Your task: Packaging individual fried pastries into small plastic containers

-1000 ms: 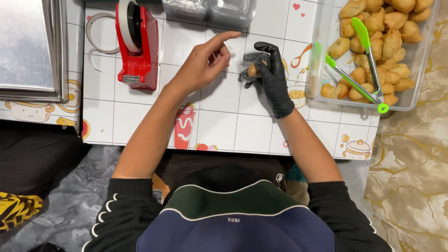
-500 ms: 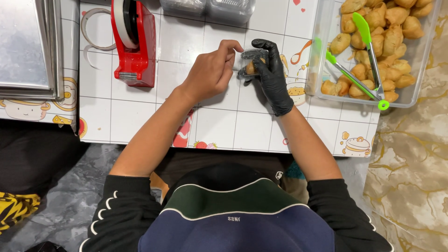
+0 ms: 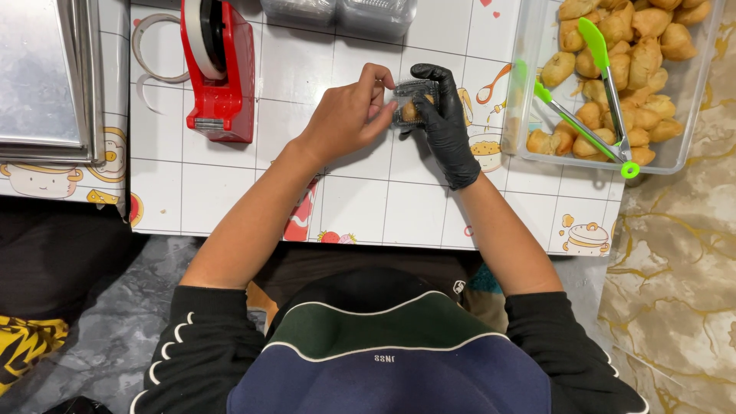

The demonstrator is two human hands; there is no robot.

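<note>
Both hands: left hand (image 3: 349, 115), gloved right hand (image 3: 445, 123); pinching small clear box (image 3: 410, 103).

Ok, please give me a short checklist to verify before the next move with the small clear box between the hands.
1. Small clear box held by both hands: ok.
2. Right hand gloved: ok.
3. Left hand gloved: not ok, it is bare.
4. Box lid fully closed: cannot tell.
5. Red tape dispenser upright beside the left hand: ok.
6. Green tongs resting in the tub of fried pieces: ok.
</note>
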